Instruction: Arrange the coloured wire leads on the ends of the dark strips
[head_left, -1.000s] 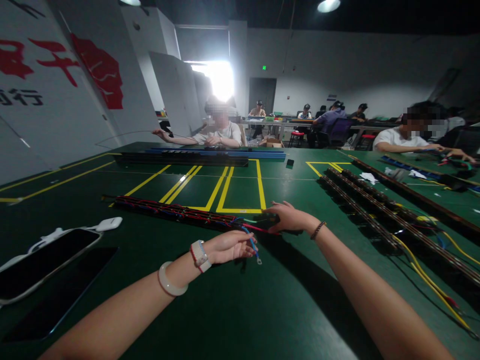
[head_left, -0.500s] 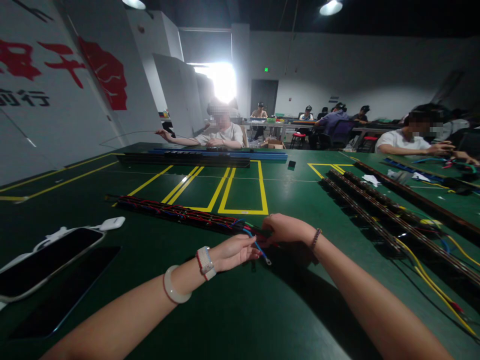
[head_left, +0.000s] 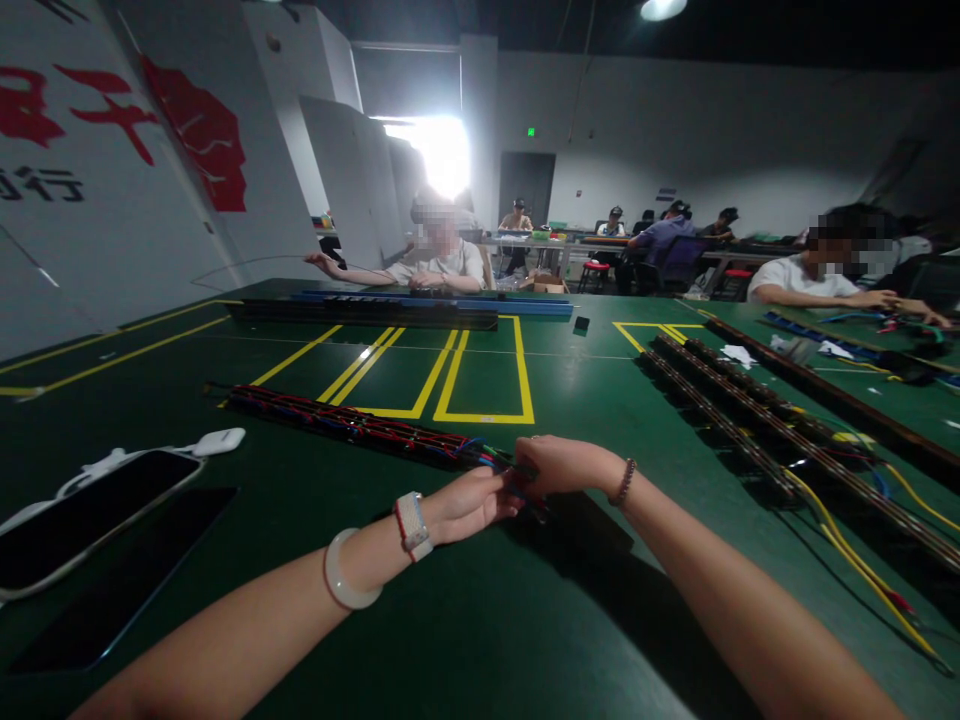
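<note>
A long black strip point(head_left: 352, 425) full of red and blue wires lies across the green table point(head_left: 480, 620) in front of me. My left hand point(head_left: 469, 503) is closed at the strip's near end, pinching a blue wire. My right hand point(head_left: 566, 465) meets it there, fingers curled over the same end of the strip and the wire's tip. The wire's end is hidden between the two hands. A watch and a pale bangle sit on my left wrist, a bead bracelet on my right.
Two phones point(head_left: 82, 520) and a white earbud case point(head_left: 217, 440) lie at the left. More long strips with yellow wires point(head_left: 757, 430) run along the right. Yellow tape boxes point(head_left: 487, 385) mark the table. Other people sit working at the far side and right.
My right hand drew back along the strip to meet my left hand. The blue wire's loose end, hanging free before, is now covered between both hands.
</note>
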